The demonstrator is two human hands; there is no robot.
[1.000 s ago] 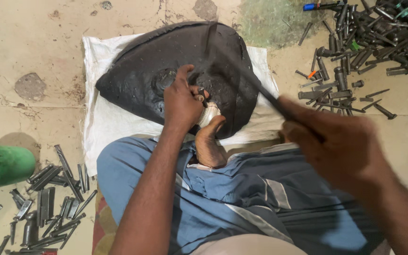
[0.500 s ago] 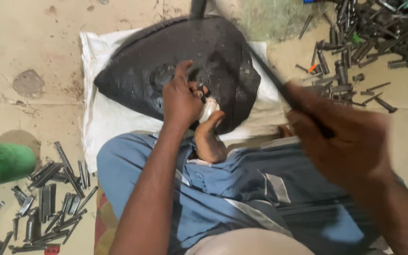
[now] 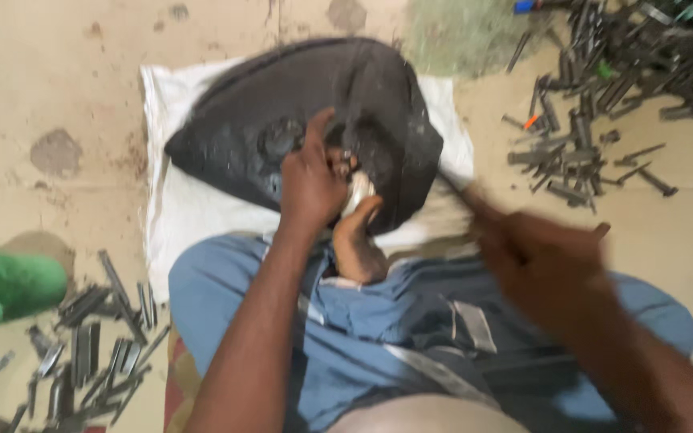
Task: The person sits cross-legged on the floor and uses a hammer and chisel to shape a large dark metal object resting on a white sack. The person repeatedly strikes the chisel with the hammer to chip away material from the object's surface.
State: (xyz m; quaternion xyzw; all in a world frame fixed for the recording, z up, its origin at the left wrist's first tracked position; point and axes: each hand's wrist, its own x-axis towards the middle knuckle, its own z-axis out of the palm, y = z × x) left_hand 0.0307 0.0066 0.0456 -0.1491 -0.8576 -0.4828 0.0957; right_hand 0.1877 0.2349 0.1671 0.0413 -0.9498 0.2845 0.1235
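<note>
Left hand (image 3: 310,180) pressed on the dark rounded block (image 3: 306,120), grip closed on a small pale piece (image 3: 358,191); block lies on a white cloth (image 3: 194,216) on the floor; right hand (image 3: 543,269) blurred, grip clenched round a thin dark tool (image 3: 455,188); metal pieces (image 3: 579,144) scattered near the cloth's right edge.

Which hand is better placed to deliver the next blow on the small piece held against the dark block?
Probably the right. The right hand grips a dark rod-like tool, blurred, angled toward the dark block. The left hand is pressed on the small piece there, steadying it.
</note>
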